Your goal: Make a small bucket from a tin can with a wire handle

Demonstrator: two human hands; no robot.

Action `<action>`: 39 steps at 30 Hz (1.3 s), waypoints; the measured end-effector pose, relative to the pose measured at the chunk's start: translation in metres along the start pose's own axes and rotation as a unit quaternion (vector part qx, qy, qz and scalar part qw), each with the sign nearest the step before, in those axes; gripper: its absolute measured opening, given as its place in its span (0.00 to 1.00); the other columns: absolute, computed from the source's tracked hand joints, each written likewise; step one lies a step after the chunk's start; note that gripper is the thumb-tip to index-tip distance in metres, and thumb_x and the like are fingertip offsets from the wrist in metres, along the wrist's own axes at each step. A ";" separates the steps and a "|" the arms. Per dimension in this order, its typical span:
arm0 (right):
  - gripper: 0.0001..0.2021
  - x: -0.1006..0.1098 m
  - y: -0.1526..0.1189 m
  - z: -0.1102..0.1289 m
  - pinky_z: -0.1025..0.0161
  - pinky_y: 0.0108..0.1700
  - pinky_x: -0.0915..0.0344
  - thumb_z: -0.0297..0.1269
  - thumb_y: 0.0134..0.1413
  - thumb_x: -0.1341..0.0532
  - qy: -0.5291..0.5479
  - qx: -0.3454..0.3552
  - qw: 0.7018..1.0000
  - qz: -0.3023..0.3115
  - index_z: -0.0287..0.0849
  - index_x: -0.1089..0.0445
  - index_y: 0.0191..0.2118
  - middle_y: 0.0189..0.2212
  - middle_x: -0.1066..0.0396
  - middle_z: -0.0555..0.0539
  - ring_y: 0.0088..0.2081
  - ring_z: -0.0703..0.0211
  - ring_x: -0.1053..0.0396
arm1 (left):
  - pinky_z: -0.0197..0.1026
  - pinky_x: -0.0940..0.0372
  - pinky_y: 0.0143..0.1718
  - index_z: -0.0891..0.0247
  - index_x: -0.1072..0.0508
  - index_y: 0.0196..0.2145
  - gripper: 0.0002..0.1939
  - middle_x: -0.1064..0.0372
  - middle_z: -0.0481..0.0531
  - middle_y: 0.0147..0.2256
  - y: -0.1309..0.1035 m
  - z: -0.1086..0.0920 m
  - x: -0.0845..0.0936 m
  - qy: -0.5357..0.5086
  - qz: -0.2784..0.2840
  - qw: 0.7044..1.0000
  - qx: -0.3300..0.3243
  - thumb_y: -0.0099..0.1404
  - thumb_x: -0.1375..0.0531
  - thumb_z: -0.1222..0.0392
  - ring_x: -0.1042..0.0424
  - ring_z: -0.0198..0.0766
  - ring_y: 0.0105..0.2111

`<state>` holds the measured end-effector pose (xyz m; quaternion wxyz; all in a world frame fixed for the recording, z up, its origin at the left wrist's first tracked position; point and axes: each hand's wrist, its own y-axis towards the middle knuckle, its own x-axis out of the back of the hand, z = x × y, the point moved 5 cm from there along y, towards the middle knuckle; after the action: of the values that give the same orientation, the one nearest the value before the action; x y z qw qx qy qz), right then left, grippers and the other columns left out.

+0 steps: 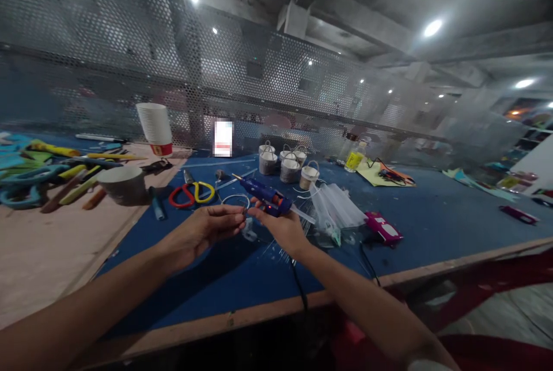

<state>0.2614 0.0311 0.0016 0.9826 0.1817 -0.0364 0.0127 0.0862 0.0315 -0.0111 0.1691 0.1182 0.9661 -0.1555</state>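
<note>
My right hand is wrapped round a blue hot glue gun. Its nozzle points up and left, a translucent glue stick sticks out of its back, and a small red light glows on its body. Close beside it, my left hand is closed in a pinch on something small and dark that I cannot make out. A thin pale loop of wire or cord curves just behind my left fingertips. Beneath the hands, a small clear blob lies on the blue table.
Small grey buckets with wire handles stand behind the glue gun. Red-and-yellow scissors lie to the left, near a grey cup and stacked paper cups. On the right are plastic bags and a magenta device.
</note>
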 end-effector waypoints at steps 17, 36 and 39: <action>0.13 -0.002 -0.004 0.005 0.63 0.36 0.30 0.47 0.53 0.32 -0.036 0.044 0.998 -0.007 0.42 0.26 0.36 0.31 0.25 0.49 0.30 0.61 0.28 | 0.29 0.26 0.35 0.66 0.15 0.33 0.07 0.19 0.55 0.31 -0.001 0.003 -0.003 0.027 0.013 0.999 -0.010 0.55 0.28 0.71 0.21 0.34 0.31; 0.10 -0.002 -0.004 0.004 0.61 0.39 0.28 0.44 0.55 0.34 -0.114 0.079 0.990 -0.035 0.43 0.27 0.36 0.31 0.24 0.49 0.31 0.58 0.26 | 0.29 0.26 0.35 0.65 0.17 0.28 0.06 0.20 0.52 0.29 -0.001 0.003 -0.005 0.020 0.003 1.000 -0.015 0.51 0.26 0.70 0.21 0.34 0.29; 0.09 -0.002 -0.005 0.004 0.61 0.40 0.28 0.44 0.55 0.34 -0.120 0.077 0.989 -0.032 0.44 0.27 0.36 0.32 0.24 0.49 0.32 0.58 0.26 | 0.30 0.26 0.36 0.64 0.17 0.29 0.07 0.19 0.52 0.29 0.000 0.005 -0.004 0.033 0.007 0.999 -0.014 0.51 0.25 0.67 0.20 0.34 0.30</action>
<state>0.2594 0.0252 0.0039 0.9540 0.2581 -0.1476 -0.0379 0.0909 0.0287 -0.0143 0.1403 0.1277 0.9723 -0.1365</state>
